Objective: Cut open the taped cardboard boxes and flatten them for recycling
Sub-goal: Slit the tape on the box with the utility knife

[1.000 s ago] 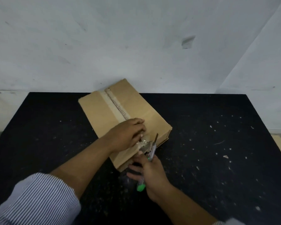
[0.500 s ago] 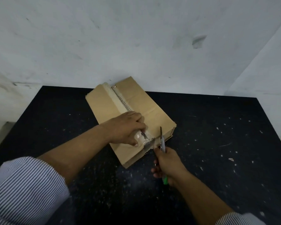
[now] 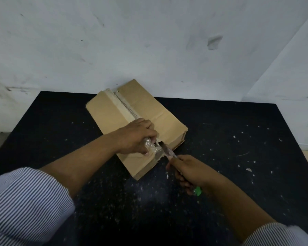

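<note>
Slicing at the near end of a cardboard box (image 3: 132,119) that lay slantwise on a speckled black table (image 3: 238,139), a person's right hand (image 3: 188,171) had its fingers wrapped tight round a green-ended cutter (image 3: 167,151); the left hand (image 3: 137,137) pinched a crumpled wad of clear tape (image 3: 149,146) just beside the blade; a slip looked the chief danger, since the steel pointed straight at those curled fingers.

One cardboard box (image 3: 146,107) is lying on one table (image 3: 238,139). Two hands are showing, the left hand (image 3: 137,137) and the right hand (image 3: 187,169), with one knife (image 3: 166,150), one lump of tape (image 3: 149,143) and two sleeves (image 3: 28,205).
</note>
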{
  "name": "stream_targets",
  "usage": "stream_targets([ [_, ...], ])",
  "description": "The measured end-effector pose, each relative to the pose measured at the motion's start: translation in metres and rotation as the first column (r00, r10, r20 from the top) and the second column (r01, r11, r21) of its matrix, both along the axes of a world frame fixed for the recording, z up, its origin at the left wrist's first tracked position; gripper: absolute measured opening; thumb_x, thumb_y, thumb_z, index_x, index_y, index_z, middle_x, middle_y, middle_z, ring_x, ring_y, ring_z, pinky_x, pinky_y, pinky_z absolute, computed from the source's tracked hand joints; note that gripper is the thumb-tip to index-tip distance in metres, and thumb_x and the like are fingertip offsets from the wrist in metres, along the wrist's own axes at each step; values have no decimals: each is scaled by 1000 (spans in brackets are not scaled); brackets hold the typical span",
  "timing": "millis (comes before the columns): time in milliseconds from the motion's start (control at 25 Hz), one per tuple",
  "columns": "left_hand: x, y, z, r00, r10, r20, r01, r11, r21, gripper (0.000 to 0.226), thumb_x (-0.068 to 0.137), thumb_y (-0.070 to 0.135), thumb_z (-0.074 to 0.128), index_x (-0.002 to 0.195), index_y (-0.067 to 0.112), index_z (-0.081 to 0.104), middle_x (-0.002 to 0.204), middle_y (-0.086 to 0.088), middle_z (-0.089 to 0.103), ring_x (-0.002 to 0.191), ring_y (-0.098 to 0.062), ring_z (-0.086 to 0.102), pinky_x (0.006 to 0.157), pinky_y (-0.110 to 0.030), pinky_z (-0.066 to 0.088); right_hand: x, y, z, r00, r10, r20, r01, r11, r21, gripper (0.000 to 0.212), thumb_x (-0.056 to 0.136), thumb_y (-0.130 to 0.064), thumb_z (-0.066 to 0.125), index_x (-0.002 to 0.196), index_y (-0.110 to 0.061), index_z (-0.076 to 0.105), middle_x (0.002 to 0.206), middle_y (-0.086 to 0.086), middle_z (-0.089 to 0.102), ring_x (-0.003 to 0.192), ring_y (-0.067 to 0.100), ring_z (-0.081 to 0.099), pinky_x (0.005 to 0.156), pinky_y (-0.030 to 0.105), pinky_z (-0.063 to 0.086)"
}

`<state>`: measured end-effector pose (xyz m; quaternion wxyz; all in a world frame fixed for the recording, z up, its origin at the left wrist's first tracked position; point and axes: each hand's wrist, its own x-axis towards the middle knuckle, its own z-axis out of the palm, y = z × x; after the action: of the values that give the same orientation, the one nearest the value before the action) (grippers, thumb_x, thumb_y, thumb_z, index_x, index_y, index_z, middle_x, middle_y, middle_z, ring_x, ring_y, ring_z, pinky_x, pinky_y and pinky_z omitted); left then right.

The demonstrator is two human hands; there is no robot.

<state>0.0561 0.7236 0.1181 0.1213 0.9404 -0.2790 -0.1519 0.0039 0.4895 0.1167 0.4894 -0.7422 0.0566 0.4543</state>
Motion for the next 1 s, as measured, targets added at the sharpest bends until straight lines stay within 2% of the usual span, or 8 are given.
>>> stream_targets([
  [160, -2, 0, 0, 1000, 5, 10, -5, 1000, -16, 38, 75, 41, 82, 104, 31, 59, 93, 23, 28, 95, -7, 29, 79, -27, 26, 6, 10, -4, 1000, 6, 5, -6, 999, 36, 36, 106, -42, 40, 107, -10, 56, 64, 4, 48, 45, 15, 45, 46, 31, 48],
  [280, -1, 0, 0, 1000, 24, 0, -24, 999, -27, 34, 77, 38, 82, 102, 28, 61, 93, 23, 29, 93, -8, 28, 79, -27, 26, 7, 10, -3, 998, 0, -56, 5, 996, 90, 39, 106, -42, 39, 98, -7, 53, 62, 4, 45, 44, 15, 42, 44, 30, 47],
  [480, 1, -1, -5, 997, 53, -64, -57, 996, -69, 28, 78, 35, 81, 97, 30, 61, 94, 23, 32, 96, -10, 34, 92, -32, 35, 2, -6, -2, 980, 59, -189, -33, 990, 139, 36, 105, -44, 41, 94, -11, 51, 61, 1, 41, 46, 13, 34, 42, 27, 39],
  [680, 4, 0, -2, 989, 104, -103, -119, 982, -147, 27, 77, 26, 84, 95, 25, 64, 93, 19, 35, 95, -8, 34, 78, -25, 30, 5, 2, -6, 972, -15, -234, 62, 979, 192, 33, 105, -41, 41, 92, -12, 49, 59, 1, 37, 43, 13, 29, 40, 23, 34],
  [880, -2, 1, -5, 984, 87, -153, -121, 967, -226, 24, 79, 22, 82, 94, 23, 64, 93, 21, 37, 96, 9, 32, 76, -10, 26, 4, -5, -2, 991, 53, -122, -35, 989, 143, 36, 106, -42, 42, 93, -9, 52, 58, 1, 40, 43, 13, 33, 41, 26, 36],
  [960, -1, 5, -6, 983, 86, -163, -124, 963, -240, 24, 79, 23, 83, 93, 24, 64, 92, 21, 39, 97, 10, 34, 82, -14, 30, 9, -4, 0, 997, 67, -48, -61, 990, 124, 36, 106, -40, 43, 92, -8, 52, 57, 1, 39, 42, 14, 34, 41, 26, 40],
  [1000, 0, 6, -6, 984, 75, -161, -111, 968, -226, 24, 79, 26, 83, 93, 25, 63, 92, 21, 41, 96, 8, 37, 89, -20, 32, 11, -4, 0, 997, 73, -22, -70, 991, 115, 35, 106, -39, 44, 93, -8, 52, 57, 2, 40, 42, 14, 35, 41, 27, 42],
])
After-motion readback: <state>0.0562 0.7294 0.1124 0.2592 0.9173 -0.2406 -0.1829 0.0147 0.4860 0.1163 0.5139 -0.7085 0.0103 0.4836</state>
